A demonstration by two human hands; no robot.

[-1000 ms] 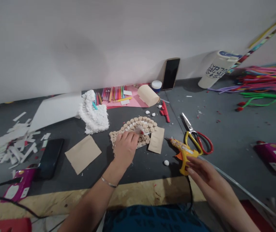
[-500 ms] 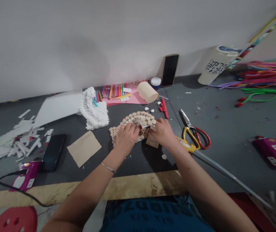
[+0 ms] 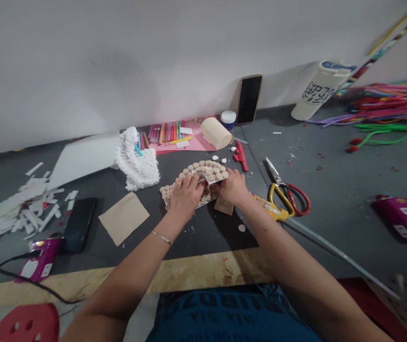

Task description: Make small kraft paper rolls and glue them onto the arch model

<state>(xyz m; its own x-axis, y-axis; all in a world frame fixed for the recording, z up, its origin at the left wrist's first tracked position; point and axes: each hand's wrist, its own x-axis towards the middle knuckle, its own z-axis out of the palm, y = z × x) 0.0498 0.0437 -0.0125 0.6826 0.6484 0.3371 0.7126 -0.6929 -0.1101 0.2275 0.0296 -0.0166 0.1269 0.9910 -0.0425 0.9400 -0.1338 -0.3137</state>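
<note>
In the middle of the dark table lies an arched craft piece covered in small round beige discs. My left hand is closed over its near left part, with the fingertips on it. My right hand grips its right end, which is lifted and shows a white edge. The thumb and some fingertips of my right hand are hidden. A small brown paper piece lies under my right hand. One loose disc rests on the table nearby.
To the right lie scissors and a yellow glue gun with a long clear stick. Brown paper, a black phone and white strips are on the left. Behind stand an upright phone and a tumbler.
The right end of the disc-covered piece is raised slightly, with my right hand shifted a little left along it. My left hand stays nearly in place.
</note>
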